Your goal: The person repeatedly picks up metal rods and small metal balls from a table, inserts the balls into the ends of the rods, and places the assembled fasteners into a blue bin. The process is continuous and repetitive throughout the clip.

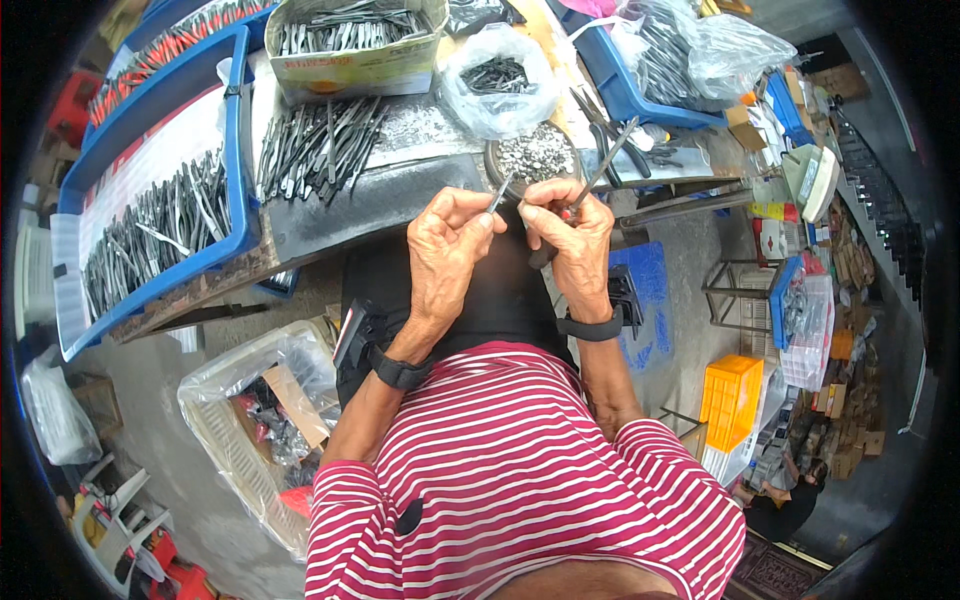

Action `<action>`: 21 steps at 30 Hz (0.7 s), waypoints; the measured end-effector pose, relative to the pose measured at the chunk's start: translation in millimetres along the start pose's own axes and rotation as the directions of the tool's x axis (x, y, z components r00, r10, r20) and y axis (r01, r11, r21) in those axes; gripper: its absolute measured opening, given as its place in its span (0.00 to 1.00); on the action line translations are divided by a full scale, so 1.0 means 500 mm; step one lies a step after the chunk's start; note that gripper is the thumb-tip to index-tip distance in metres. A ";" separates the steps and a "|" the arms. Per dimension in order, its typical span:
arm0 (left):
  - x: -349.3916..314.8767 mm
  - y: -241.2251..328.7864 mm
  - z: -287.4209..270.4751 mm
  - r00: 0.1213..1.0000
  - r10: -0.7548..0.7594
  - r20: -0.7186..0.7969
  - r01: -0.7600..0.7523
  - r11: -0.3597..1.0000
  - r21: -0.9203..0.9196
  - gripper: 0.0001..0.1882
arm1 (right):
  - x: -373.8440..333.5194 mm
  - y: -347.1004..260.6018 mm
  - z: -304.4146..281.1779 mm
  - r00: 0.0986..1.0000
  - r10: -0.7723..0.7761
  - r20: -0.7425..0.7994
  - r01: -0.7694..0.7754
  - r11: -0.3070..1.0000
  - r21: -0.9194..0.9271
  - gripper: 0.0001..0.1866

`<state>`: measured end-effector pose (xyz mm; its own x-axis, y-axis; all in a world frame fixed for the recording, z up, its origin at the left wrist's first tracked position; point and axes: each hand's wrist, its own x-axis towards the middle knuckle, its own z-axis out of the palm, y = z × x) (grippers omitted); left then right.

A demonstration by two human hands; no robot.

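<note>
My left hand (445, 250) pinches a small slim metal piece (501, 192) between thumb and fingertips, its end pointing up. Close beside it, my right hand (572, 238) is closed around a long, thin, dark tool (612, 153). The tool's shaft slants up to the right, and a bit of red shows near the fingers; its exact kind is unclear. Just beyond the hands sits a round dish (535, 155) of small pale bits. A plastic-lined tub (545, 70) of dark metal parts stands behind that. On the bench left of my hands lies a pile of slender metal strips (320, 150).
A blue tray (243, 165) of dark strips overhangs the bench's left edge. A carton (350, 78) of similar pieces stands at the back. Pliers (625, 150) lie to the right, near a blue bin (625, 90). Below left is a plastic-lined crate (215, 400); a yellow crate (730, 402) stands right.
</note>
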<state>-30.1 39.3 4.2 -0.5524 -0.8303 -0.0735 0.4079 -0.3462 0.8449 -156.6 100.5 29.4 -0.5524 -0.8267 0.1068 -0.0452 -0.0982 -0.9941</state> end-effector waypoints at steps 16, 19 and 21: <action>0.002 -0.005 -0.015 0.996 -0.035 0.085 0.058 0.959 -0.278 0.07 | -0.006 0.017 0.031 0.994 -0.070 0.080 0.065 0.996 0.061 0.05; 0.003 -0.005 -0.018 0.993 -0.040 0.113 0.072 0.955 -0.289 0.07 | -0.005 0.019 0.032 0.993 -0.085 0.077 0.082 0.996 0.034 0.05; 0.003 -0.004 -0.020 0.993 -0.043 0.114 0.075 0.954 -0.289 0.07 | -0.003 0.017 0.033 0.993 -0.091 0.081 0.090 0.996 0.017 0.05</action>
<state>-24.4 34.5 -2.9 -0.6489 -0.7593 -0.0488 0.5582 -0.5186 0.6477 -142.6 91.9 20.8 -0.4768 -0.8564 0.1982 -0.0809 -0.1817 -0.9800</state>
